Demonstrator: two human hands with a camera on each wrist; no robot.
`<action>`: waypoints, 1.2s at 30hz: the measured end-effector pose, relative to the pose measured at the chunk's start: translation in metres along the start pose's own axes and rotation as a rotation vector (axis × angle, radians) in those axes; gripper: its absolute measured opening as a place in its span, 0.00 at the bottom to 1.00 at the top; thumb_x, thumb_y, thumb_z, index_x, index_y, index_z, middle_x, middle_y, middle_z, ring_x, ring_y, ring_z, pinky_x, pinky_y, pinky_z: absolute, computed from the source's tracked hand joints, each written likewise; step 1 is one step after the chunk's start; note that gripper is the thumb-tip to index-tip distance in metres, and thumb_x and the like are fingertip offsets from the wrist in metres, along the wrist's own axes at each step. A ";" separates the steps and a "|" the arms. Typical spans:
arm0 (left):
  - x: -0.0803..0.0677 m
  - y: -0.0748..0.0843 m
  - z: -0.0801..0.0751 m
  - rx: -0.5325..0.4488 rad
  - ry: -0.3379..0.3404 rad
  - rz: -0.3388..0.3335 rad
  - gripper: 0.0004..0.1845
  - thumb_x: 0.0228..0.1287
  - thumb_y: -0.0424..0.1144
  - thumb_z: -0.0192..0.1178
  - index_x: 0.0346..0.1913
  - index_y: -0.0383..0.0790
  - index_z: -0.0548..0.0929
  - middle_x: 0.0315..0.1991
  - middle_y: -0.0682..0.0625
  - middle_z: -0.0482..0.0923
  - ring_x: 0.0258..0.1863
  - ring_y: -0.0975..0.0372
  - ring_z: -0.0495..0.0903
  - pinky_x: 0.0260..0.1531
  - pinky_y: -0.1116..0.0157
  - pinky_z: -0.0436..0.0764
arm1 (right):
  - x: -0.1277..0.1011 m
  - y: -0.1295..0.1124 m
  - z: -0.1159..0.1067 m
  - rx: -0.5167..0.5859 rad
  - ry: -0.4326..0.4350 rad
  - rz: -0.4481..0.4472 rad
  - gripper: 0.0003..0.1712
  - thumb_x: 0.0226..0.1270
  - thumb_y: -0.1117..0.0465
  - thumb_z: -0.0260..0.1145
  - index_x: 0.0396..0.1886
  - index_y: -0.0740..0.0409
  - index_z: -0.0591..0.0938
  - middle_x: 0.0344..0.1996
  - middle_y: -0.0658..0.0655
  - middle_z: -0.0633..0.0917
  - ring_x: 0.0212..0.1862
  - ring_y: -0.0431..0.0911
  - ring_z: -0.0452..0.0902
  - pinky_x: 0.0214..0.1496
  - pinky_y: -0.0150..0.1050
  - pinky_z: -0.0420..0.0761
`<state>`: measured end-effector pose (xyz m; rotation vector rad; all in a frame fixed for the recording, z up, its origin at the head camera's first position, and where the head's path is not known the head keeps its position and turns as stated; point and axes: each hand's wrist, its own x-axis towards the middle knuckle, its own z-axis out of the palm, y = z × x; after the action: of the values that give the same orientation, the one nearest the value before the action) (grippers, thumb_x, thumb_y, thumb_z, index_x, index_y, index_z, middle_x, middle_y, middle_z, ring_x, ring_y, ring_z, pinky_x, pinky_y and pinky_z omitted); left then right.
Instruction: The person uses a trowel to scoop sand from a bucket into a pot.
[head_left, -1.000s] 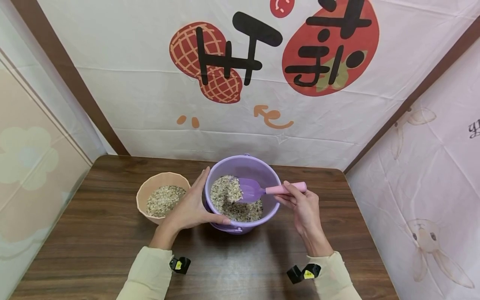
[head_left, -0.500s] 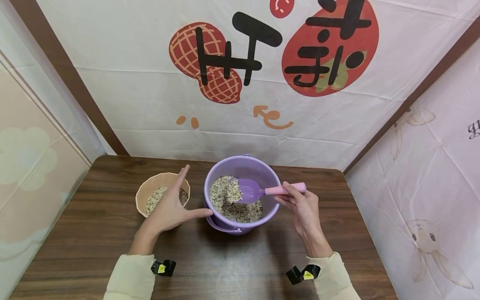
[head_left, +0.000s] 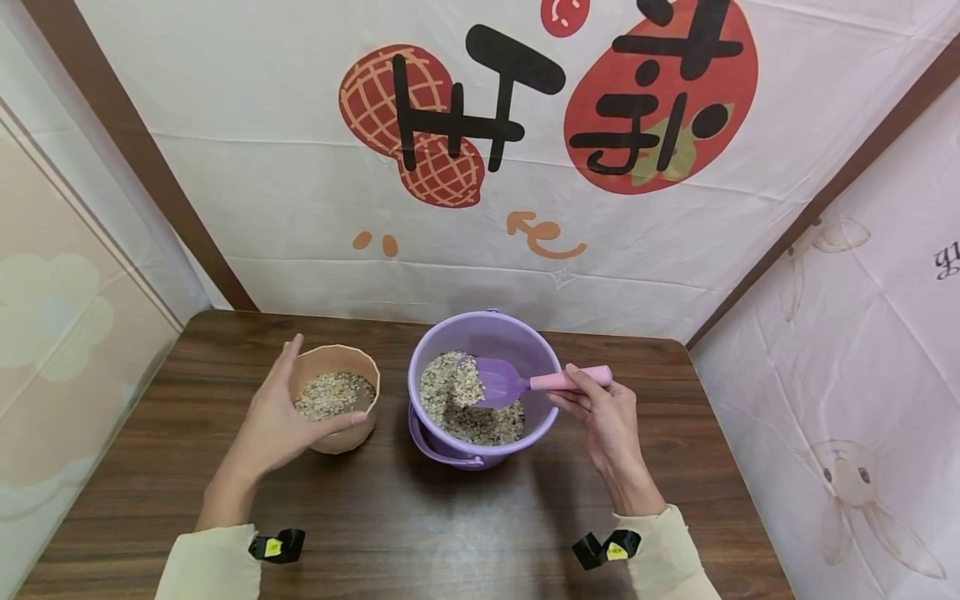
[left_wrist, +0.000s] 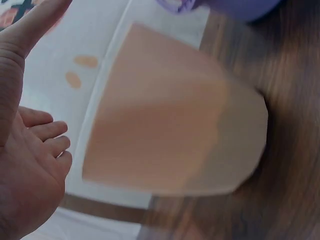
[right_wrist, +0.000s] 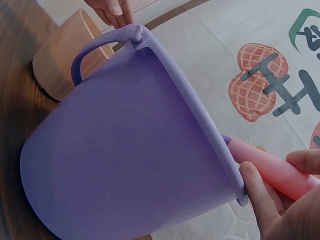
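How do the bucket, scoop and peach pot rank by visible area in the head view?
1. bucket
2. peach pot, partly behind the left hand
3. scoop, partly covered by flakes

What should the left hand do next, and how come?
Maybe the left hand should gently grip the peach bowl, because it is spread open right beside it, while the right hand holds the scoop at the purple bucket.
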<state>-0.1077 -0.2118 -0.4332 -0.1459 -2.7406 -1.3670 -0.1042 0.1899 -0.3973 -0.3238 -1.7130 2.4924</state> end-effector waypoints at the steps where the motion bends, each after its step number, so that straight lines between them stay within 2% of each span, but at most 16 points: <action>1: -0.001 -0.003 -0.002 0.005 0.004 -0.011 0.74 0.42 0.57 0.83 0.83 0.51 0.38 0.82 0.41 0.38 0.77 0.36 0.45 0.65 0.28 0.54 | 0.000 0.000 0.000 0.001 -0.001 -0.001 0.06 0.70 0.66 0.68 0.35 0.66 0.85 0.30 0.66 0.89 0.38 0.55 0.89 0.44 0.48 0.87; 6: -0.005 -0.020 -0.007 0.028 0.011 -0.051 0.75 0.42 0.56 0.83 0.83 0.44 0.37 0.81 0.34 0.38 0.75 0.32 0.47 0.64 0.28 0.56 | -0.001 0.000 0.001 -0.002 -0.004 -0.003 0.06 0.70 0.66 0.68 0.34 0.66 0.85 0.30 0.66 0.89 0.38 0.55 0.89 0.45 0.48 0.87; 11: -0.007 -0.034 -0.004 0.017 0.022 -0.047 0.76 0.39 0.53 0.85 0.82 0.38 0.40 0.79 0.30 0.41 0.74 0.32 0.50 0.64 0.29 0.58 | 0.000 0.001 -0.001 -0.003 -0.001 -0.002 0.06 0.70 0.66 0.68 0.35 0.66 0.85 0.30 0.66 0.89 0.38 0.55 0.89 0.45 0.48 0.87; 16: -0.007 -0.044 0.001 -0.007 0.019 -0.053 0.76 0.39 0.52 0.85 0.82 0.37 0.40 0.79 0.30 0.43 0.74 0.32 0.51 0.64 0.29 0.58 | 0.000 0.001 -0.001 -0.001 -0.004 0.001 0.06 0.70 0.66 0.68 0.35 0.66 0.85 0.30 0.66 0.89 0.38 0.55 0.89 0.45 0.47 0.87; 28: -0.006 -0.050 0.005 -0.002 0.021 -0.084 0.76 0.39 0.54 0.85 0.82 0.38 0.41 0.78 0.29 0.47 0.73 0.32 0.54 0.63 0.30 0.61 | 0.000 0.001 -0.001 0.006 -0.014 -0.005 0.08 0.71 0.65 0.68 0.36 0.68 0.85 0.31 0.67 0.89 0.39 0.56 0.89 0.45 0.47 0.87; 36: -0.007 -0.053 0.008 -0.015 0.037 -0.088 0.76 0.38 0.55 0.85 0.82 0.37 0.42 0.76 0.29 0.54 0.70 0.34 0.59 0.62 0.31 0.63 | -0.003 -0.001 0.002 0.034 -0.016 -0.010 0.16 0.70 0.65 0.69 0.44 0.79 0.81 0.32 0.67 0.89 0.39 0.56 0.89 0.46 0.48 0.86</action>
<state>-0.1074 -0.2376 -0.4805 -0.0002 -2.7372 -1.3968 -0.1023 0.1877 -0.3951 -0.2925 -1.6717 2.5211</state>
